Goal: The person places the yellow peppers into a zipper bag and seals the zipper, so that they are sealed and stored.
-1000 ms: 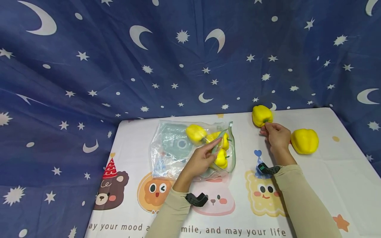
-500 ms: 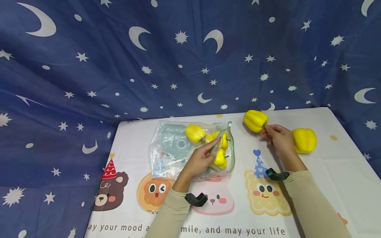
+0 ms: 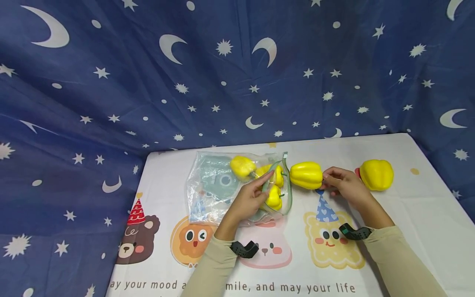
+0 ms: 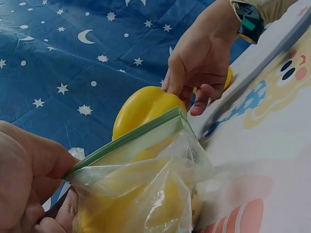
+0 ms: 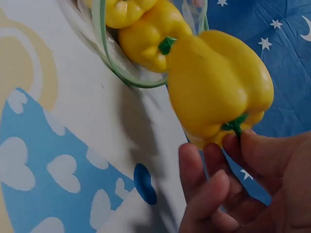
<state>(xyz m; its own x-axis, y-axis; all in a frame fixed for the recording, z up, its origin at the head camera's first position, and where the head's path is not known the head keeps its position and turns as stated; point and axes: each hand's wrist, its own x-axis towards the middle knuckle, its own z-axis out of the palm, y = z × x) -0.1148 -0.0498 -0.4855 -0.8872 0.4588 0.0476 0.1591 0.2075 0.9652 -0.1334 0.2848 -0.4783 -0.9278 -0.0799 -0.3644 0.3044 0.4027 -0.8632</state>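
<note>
My right hand [image 3: 345, 185] pinches the green stem of a yellow bell pepper [image 3: 306, 175] between thumb and fingers. The pepper's round end points at the mouth of a clear zip bag [image 3: 208, 210]. In the right wrist view the stem [image 5: 235, 124] shows between the fingertips. My left hand [image 3: 250, 200] grips the bag's green zip edge [image 4: 129, 138] and holds the mouth apart. Three yellow peppers lie inside the bag; one of these bagged peppers [image 3: 243, 167] lies farther in, the others by the opening.
Another yellow bell pepper [image 3: 376, 175] lies on the table to the right, behind my right hand. A white cloth [image 3: 426, 222] printed with cartoon figures covers the table. A dark blue curtain [image 3: 208, 74] with moons and stars hangs at the back and left.
My right hand has brought the pepper from the table's back edge left and nearer, up to the bag's mouth, turning its round end leftward. My left hand stays at the bag.
</note>
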